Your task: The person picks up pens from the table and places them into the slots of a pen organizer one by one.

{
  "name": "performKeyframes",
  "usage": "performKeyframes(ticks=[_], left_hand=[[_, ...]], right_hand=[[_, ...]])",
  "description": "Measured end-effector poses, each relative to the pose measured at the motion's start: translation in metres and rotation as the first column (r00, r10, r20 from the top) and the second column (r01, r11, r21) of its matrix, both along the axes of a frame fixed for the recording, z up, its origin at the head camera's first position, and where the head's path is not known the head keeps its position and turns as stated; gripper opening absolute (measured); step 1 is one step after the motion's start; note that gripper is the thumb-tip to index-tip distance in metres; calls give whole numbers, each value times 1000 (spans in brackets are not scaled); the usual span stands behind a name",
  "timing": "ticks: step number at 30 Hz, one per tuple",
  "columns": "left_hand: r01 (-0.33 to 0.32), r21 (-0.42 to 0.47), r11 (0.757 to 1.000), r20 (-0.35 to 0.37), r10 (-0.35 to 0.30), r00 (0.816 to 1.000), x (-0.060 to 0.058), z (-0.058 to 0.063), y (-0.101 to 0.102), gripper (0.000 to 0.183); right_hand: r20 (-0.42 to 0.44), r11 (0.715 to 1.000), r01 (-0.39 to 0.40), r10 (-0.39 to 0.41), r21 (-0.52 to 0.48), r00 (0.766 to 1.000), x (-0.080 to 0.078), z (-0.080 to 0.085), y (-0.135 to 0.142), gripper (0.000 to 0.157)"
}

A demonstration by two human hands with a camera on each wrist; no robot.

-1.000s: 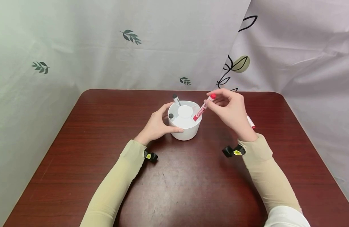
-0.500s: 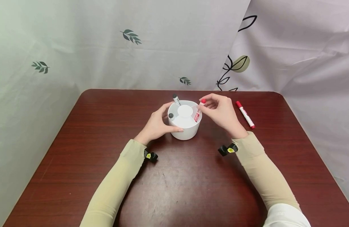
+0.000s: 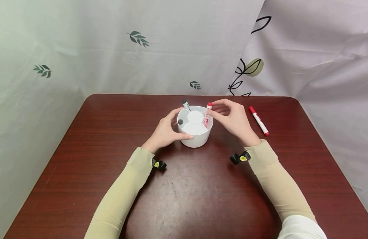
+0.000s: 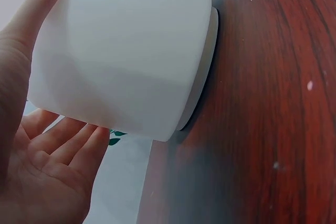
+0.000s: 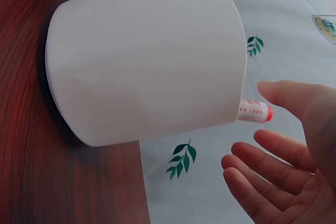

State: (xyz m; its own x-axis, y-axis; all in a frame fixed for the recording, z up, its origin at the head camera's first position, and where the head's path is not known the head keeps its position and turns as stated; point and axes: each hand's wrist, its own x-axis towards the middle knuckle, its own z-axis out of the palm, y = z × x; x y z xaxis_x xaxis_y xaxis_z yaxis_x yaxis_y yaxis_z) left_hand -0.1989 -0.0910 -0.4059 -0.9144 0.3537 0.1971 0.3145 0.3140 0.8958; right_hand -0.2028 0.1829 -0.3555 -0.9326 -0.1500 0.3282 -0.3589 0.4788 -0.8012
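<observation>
A round white pen holder (image 3: 194,141) with divided compartments stands upright on the table. My left hand (image 3: 165,132) grips it from the left, thumb along the front wall and fingers round the far side; the left wrist view shows thumb (image 4: 39,3) and fingers on opposite sides. Inside the right compartment leans a red-capped marker (image 3: 207,116), its top above the rim. Close beside that marker is my right hand (image 3: 233,118). In the right wrist view its thumb (image 5: 289,94) and fingers are spread apart, with a gap around the marker's red end.
Two black-capped markers sit in the holder, one at the back (image 3: 186,105) and one at the left (image 3: 180,122). Another red marker (image 3: 258,120) lies on the brown table (image 3: 184,192) to the right. A patterned curtain (image 3: 172,49) hangs behind the table's far edge.
My right hand has moved left and lowered the red marker into the right compartment, then let go of it. The marker now stands more upright. The left hand stays put.
</observation>
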Motion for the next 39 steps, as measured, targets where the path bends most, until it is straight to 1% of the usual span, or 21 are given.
performKeyframes(ticks=[3,6,9,12,16,23,33,39], left_hand=[[-2,-12,1000,-20,2,1000,1,0,-2,104],[-24,-45,999,-43,22,999,2,-1,-3,111],[-46,-66,997,-48,43,998,3,-1,-4,114],[-40,-45,998,-44,38,998,3,-1,-4,114],[-27,-17,999,-49,26,998,1,0,-2,114],[-33,-36,999,-66,30,997,0,-1,1,115],[-33,-39,999,-58,31,998,0,-1,6,111],[-33,-44,998,-47,31,998,1,0,7,108]], right_hand=[[17,1000,12,-12,1,1000,3,0,5,38],[45,999,36,-37,6,998,7,0,12,41],[73,998,64,-64,11,995,10,0,18,44],[87,996,84,-85,13,993,12,0,24,44],[79,995,100,-100,10,992,15,0,31,43],[69,992,127,-127,4,989,22,4,41,40],[48,985,173,-173,9,984,26,6,57,40],[15,977,213,-213,28,977,27,10,68,38]])
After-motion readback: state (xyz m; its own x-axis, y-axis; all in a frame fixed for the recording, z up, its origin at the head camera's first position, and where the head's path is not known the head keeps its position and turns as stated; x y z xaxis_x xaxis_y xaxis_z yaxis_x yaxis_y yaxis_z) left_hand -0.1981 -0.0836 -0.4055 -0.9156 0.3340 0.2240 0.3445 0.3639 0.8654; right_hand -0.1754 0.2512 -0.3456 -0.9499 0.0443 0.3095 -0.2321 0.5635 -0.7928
